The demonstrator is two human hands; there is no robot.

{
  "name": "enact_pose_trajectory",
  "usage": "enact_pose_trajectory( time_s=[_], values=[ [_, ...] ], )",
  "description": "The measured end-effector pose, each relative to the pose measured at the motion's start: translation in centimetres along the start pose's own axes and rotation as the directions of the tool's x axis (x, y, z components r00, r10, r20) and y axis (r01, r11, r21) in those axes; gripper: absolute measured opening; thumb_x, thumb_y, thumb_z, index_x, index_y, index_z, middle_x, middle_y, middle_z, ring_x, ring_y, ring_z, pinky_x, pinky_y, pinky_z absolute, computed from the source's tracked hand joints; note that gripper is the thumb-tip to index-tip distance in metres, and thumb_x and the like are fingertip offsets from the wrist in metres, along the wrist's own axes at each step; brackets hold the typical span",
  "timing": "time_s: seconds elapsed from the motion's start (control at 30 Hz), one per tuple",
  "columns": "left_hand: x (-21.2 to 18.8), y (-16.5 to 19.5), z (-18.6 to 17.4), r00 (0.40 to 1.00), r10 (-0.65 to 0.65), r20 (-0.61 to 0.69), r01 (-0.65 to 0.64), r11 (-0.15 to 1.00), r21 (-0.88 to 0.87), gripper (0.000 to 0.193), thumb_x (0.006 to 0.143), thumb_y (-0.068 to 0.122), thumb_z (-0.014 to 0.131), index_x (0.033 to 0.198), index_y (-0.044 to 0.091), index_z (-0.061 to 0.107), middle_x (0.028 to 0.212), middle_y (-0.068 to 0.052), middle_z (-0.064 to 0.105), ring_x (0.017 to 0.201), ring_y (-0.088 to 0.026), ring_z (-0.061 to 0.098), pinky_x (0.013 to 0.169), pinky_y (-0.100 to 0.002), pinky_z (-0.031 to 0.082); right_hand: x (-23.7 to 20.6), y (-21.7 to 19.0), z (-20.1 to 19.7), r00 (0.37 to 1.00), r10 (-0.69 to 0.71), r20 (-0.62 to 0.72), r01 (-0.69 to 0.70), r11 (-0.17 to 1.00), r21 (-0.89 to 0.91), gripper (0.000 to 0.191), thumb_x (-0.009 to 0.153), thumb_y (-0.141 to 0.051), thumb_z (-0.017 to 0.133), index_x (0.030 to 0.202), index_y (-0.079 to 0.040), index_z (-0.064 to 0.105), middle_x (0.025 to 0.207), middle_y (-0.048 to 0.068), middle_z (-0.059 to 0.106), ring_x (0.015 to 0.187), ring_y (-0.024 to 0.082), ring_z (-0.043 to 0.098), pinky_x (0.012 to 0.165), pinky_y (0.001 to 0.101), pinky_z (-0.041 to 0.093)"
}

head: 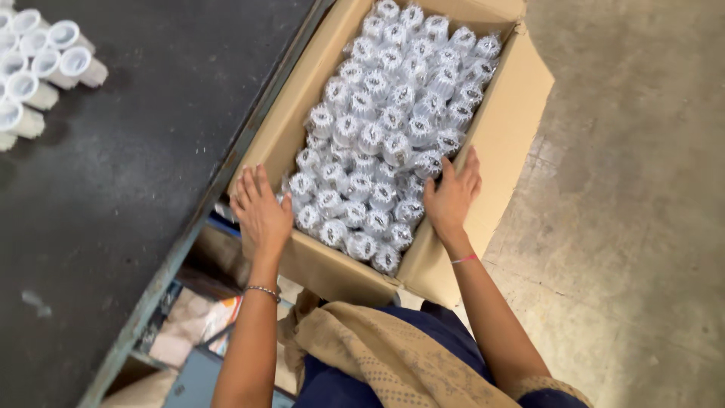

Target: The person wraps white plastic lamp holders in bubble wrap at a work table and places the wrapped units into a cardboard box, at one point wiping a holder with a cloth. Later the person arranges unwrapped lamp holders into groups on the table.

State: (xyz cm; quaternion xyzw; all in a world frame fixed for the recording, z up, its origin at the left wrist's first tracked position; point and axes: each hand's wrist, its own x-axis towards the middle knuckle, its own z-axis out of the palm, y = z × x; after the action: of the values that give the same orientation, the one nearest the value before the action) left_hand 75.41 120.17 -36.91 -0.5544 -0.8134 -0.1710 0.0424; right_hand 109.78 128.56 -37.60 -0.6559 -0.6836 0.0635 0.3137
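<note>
A person's two bare hands rest inside an open cardboard box [507, 132] packed with small white parts sealed in clear plastic bags [393, 121], seen from above at the centre of the frame. The left hand [261, 211] lies flat, fingers spread and unclenched, at the box's lower-left wall, touching the nearest bagged pieces at that edge; it grips nothing. The right hand [451, 195] is likewise open and loose, palm down against the parts along the lower-right wall, with no piece closed in its fingers. The packed parts lie directly between the two hands and run away from them toward the upper middle of the frame, so the box's long axis points from lower centre to upper right, with the hands bracketing its near end. Both hands sit about equally close to the nearest row; neither is clearly the nearer. To the left of the frame a dark worktable [136, 174] stands just beside the box, and a cluster of unwrapped white cylindrical parts [41, 64] sits at its upper-left corner, well apart from either hand. Bare concrete floor [642, 227] fills the right side.
</note>
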Motion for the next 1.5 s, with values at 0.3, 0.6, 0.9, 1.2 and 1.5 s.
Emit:
enact_pose_trajectory(
  time_s=[0.3, 0.6, 0.9, 1.2, 1.5],
  values=[
    [-5.7, 4.8, 1.0, 0.987, -0.151, -0.049, 0.151, 0.989, 0.003, 0.062, 0.086, 0.035, 0.066, 0.144, 0.014, 0.057, 0.162, -0.014, 0.036, 0.149, -0.039, 0.030, 0.118, -0.068, 0.011, 8.7, 3.3, 2.5, 0.935, -0.287, 0.207, 0.315, 0.943, -0.113, 0.078, 0.106, -0.052, 0.054, 0.160, 0.002, 0.037, 0.166, 0.022, 0.031, 0.153, 0.036, 0.029, 0.126, 0.0525, 0.018],
    [-5.6, 4.9, 0.9, 0.978, -0.159, -0.136, 0.141, 0.981, -0.134, 0.030, 0.088, 0.028, 0.063, 0.110, 0.014, 0.078, 0.145, -0.011, 0.059, 0.143, -0.036, 0.040, 0.118, -0.070, 0.010, 18.7, 2.3, 3.7, 0.879, -0.237, 0.414, 0.318, 0.938, -0.139, 0.093, 0.099, -0.067, 0.048, 0.159, 0.002, 0.029, 0.168, 0.018, 0.025, 0.152, 0.036, 0.026, 0.119, 0.0540, 0.022],
    [-5.0, 5.3, -0.4, 0.979, -0.199, -0.051, 0.187, 0.966, -0.181, 0.026, 0.085, 0.029, 0.067, 0.105, 0.017, 0.078, 0.139, -0.005, 0.062, 0.141, -0.034, 0.041, 0.117, -0.071, 0.006, 18.8, 2.3, 3.4, 0.833, -0.234, 0.502, 0.354, 0.922, -0.158, 0.094, 0.096, -0.067, 0.049, 0.160, -0.002, 0.031, 0.169, 0.017, 0.025, 0.153, 0.035, 0.025, 0.121, 0.0540, 0.021],
    [-14.7, -0.7, -0.2, 0.833, -0.433, -0.345, 0.175, 0.797, -0.578, 0.050, 0.097, 0.024, 0.074, 0.142, 0.009, 0.055, 0.155, -0.020, 0.044, 0.148, -0.038, 0.039, 0.123, -0.047, 0.033, 17.7, 3.4, 2.2, 0.903, -0.427, 0.042, 0.415, 0.894, 0.171, 0.038, 0.111, -0.030, 0.065, 0.131, 0.001, 0.055, 0.136, 0.020, 0.053, 0.130, 0.039, 0.049, 0.112, 0.0536, 0.036],
    [-52.1, -2.0, -2.0, 0.276, -0.951, -0.141, 0.888, 0.309, -0.341, 0.043, 0.083, 0.011, 0.070, 0.126, 0.007, 0.064, 0.148, -0.021, 0.047, 0.124, -0.034, 0.055, 0.102, -0.044, 0.050, 18.7, 5.7, 3.5, 0.903, -0.418, -0.097, 0.421, 0.818, 0.392, 0.014, 0.110, -0.010, 0.064, 0.115, 0.003, 0.061, 0.121, 0.019, 0.053, 0.112, 0.036, 0.055, 0.101, 0.0467, 0.044]
  ],
)
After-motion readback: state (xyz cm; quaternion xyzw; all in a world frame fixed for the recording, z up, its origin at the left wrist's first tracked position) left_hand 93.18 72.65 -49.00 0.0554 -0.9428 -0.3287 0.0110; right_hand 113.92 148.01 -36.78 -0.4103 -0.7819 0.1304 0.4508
